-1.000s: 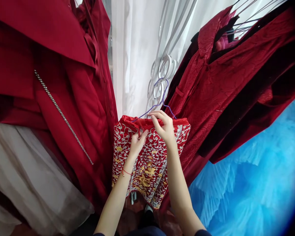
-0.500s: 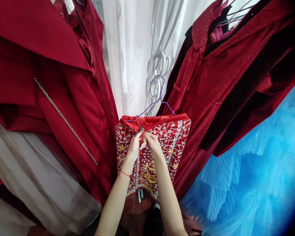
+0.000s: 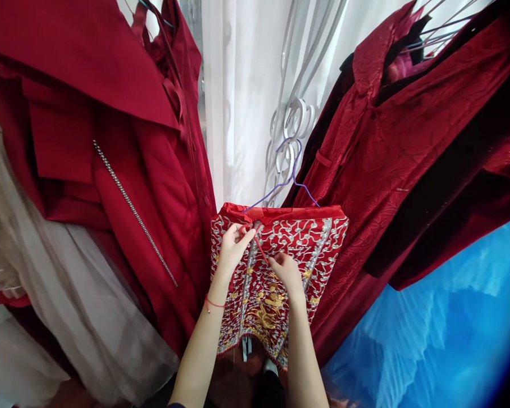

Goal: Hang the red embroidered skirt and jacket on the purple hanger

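A red skirt (image 3: 297, 243) with silver and gold embroidery hangs from a purple wire hanger (image 3: 296, 170) in the middle of the view. In front of its waistband, my left hand (image 3: 237, 241) pinches a red cord near the skirt's upper left part. My right hand (image 3: 287, 269) is lower and to the right, its fingers closed on the same red cord (image 3: 261, 248), which runs taut at a slant between both hands. The cord's ends are hidden by my fingers.
Dark red dresses hang close on the left (image 3: 153, 170) and right (image 3: 412, 153). A blue ruffled gown (image 3: 429, 334) fills the lower right, and a pale grey gown (image 3: 123, 300) the lower left. Behind the hanger stand a white scrolled metal rack (image 3: 295, 116) and white curtains (image 3: 242, 102).
My hands, close together before, have moved apart. The right has drawn down and to the right, stretching the cord between them. The whole view has shifted, so things appear further right.
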Demonstrator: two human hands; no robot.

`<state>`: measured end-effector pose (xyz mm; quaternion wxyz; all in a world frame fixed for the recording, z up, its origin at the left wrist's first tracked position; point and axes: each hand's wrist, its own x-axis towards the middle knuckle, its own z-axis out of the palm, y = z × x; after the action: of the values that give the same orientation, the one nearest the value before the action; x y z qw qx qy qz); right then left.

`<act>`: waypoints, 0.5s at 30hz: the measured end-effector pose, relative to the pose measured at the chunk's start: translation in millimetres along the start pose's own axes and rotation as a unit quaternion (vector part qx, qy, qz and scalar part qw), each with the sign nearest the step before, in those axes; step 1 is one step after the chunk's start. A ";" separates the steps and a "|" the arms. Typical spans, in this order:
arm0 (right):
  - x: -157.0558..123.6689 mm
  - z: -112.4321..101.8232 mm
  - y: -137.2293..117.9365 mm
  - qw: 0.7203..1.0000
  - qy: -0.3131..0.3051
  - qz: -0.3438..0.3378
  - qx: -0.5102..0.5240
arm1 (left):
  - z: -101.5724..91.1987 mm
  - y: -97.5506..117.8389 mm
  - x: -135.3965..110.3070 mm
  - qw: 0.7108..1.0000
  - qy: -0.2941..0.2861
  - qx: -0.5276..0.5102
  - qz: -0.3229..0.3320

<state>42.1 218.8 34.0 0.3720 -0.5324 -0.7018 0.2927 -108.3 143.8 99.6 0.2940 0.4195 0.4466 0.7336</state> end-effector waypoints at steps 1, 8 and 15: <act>1.6 -3.6 3.9 0.999 0.012 0.003 -0.043 | 0.1 -0.6 2.0 1.000 -0.003 -0.003 0.000; 13.7 -24.1 -32.9 0.981 -0.014 -0.180 0.076 | 5.4 -11.6 18.3 0.998 -0.032 0.037 0.027; 19.8 -3.7 -77.1 0.910 -0.102 -0.248 0.316 | 2.0 -1.7 23.2 0.991 -0.098 0.074 0.045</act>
<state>1.3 217.8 102.4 0.5077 -0.1627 -0.7162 0.4503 -117.4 164.0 106.8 0.2708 0.5300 0.4494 0.6662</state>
